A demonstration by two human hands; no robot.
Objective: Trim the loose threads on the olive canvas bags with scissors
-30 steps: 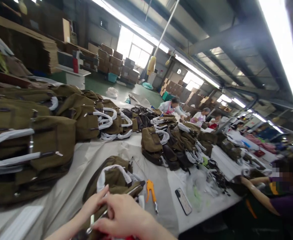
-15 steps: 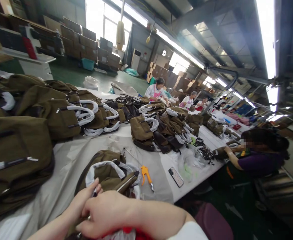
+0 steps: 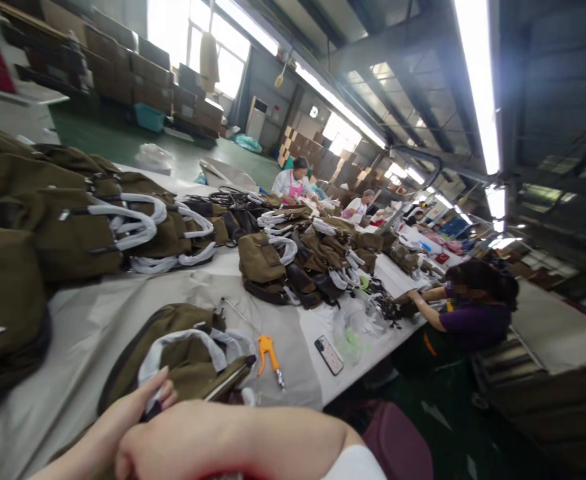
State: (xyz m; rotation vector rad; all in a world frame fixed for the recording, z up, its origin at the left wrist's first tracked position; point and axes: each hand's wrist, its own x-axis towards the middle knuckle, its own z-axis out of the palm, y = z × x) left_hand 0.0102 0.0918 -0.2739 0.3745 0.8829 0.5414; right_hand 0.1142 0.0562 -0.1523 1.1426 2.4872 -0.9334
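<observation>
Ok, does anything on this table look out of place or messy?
Mostly no. A phone lies near the table edge beside crumpled clear plastic, and an orange-handled tool lies loose by the olive bag under both hands.

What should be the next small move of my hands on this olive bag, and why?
Probably tilt your head down first. Both hands sit at the bottom edge of the view: the left hand touches the white-wrapped handle of the olive bag, while the right hand covers whatever lies beneath it. The orange tool lies apart beside the bag.
</observation>
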